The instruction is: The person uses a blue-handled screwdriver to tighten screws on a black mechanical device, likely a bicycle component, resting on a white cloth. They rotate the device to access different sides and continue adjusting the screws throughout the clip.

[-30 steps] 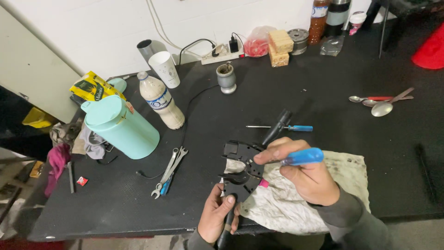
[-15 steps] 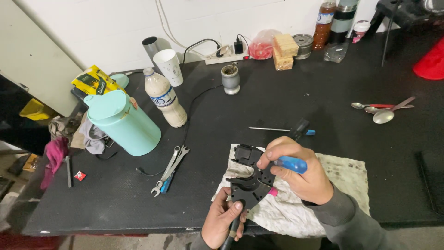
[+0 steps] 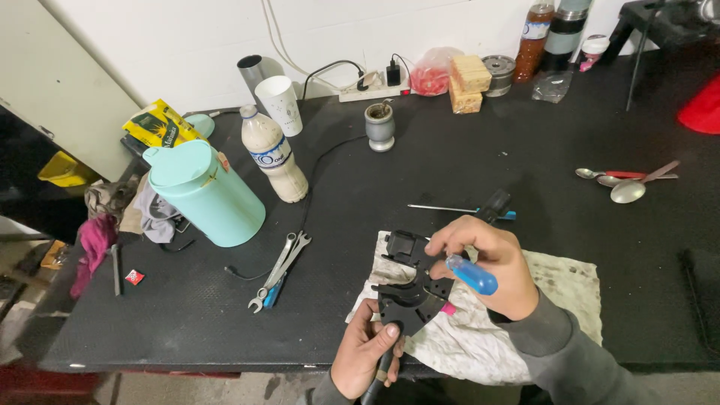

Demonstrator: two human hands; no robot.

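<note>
Screwdriver work going on: right hand (image 3: 491, 262) grips a blue-handled screwdriver (image 3: 471, 274) against the black plastic part (image 3: 411, 289), which the left hand (image 3: 365, 352) pinches over the rag (image 3: 480, 330) on the desk (image 3: 187, 322). Looks mid-screw; next needs steady pressure, I reckon.

White wall (image 3: 150, 45) (scuffed) behind black table (image 3: 187, 330).
</note>
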